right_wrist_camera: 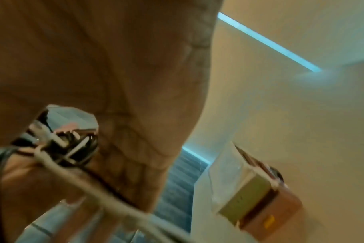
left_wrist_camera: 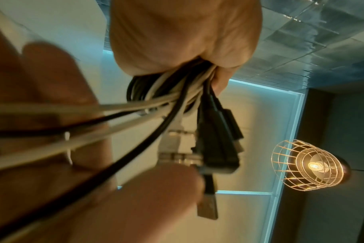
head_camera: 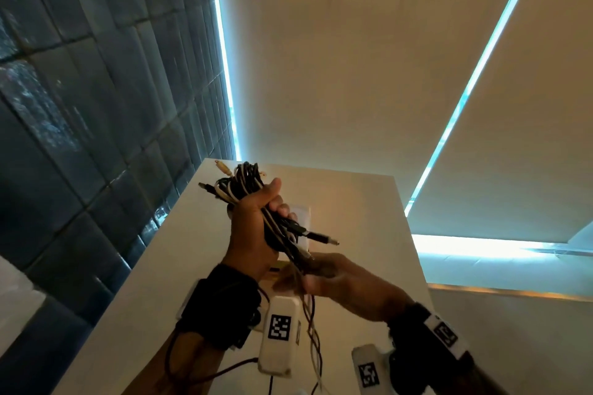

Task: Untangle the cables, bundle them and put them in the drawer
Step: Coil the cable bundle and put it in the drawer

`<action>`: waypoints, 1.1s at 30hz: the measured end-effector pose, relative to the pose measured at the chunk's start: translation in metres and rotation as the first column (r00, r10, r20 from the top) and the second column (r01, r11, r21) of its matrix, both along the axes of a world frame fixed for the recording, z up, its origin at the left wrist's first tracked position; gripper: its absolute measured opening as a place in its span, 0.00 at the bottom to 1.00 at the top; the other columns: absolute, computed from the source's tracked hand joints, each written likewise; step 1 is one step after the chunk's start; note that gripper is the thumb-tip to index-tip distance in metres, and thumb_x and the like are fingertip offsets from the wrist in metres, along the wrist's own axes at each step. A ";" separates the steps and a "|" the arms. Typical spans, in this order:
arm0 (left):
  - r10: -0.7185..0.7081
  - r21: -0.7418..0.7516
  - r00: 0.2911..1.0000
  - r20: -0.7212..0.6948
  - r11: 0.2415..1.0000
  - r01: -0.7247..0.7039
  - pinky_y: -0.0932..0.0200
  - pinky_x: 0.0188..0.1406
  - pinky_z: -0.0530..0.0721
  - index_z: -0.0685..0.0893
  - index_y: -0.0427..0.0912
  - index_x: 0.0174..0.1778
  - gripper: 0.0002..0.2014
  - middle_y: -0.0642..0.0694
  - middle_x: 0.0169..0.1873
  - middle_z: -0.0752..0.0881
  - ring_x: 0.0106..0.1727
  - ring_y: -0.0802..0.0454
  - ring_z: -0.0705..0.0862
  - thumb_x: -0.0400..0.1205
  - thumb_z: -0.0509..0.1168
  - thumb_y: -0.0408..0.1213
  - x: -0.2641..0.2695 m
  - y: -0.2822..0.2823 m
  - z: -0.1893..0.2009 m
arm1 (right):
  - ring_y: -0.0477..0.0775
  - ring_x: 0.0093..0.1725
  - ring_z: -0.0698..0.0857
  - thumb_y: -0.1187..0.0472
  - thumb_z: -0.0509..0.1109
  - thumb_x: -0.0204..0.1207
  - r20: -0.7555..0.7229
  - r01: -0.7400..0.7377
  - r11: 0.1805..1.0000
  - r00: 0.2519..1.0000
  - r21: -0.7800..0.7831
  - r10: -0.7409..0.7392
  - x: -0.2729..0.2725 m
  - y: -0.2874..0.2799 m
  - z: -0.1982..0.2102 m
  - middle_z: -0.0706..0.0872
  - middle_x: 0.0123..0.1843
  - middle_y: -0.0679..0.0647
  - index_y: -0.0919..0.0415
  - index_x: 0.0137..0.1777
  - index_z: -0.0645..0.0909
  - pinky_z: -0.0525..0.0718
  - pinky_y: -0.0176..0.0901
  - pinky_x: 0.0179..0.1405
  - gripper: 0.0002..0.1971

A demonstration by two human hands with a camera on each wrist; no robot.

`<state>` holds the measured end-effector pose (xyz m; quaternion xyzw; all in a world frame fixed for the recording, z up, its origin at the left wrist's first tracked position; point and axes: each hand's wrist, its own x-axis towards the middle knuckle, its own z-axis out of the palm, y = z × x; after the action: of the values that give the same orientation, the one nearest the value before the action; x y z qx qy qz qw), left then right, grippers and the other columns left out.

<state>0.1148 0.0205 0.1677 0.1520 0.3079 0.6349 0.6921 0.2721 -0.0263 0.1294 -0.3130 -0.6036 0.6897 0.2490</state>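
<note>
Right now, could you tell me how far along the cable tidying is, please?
Mostly gathered: the left hand grips the cable bundle above the white table. In hand: the right hand holds the loose tails hanging below. Left: wrapping those in and stowing the bundle; no drawer is in view.

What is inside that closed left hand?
The left hand grips a bunch of black and white cables, plugs sticking out both ends. How many cables pass through the fist is hidden by the fingers.

A white surface (head_camera: 353, 202) carries a clear-wrapped box (right_wrist_camera: 254, 189) with a green and orange end, standing near a cream wall.
</note>
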 end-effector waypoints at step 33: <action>-0.481 -0.038 0.844 -0.237 0.873 0.486 0.52 0.36 0.84 0.81 0.42 0.26 0.11 0.45 0.26 0.78 0.28 0.50 0.80 0.76 0.68 0.36 -0.020 -0.016 -0.005 | 0.47 0.22 0.60 0.60 0.69 0.81 0.341 -0.020 0.974 0.938 0.224 -0.059 0.037 0.083 0.045 0.66 0.25 0.53 0.63 0.38 0.84 0.59 0.38 0.20 0.11</action>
<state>0.0950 0.0042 0.1630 0.3079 0.3331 0.4208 0.7856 0.3096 0.0563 0.1742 -0.4052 -0.7085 0.5492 0.1796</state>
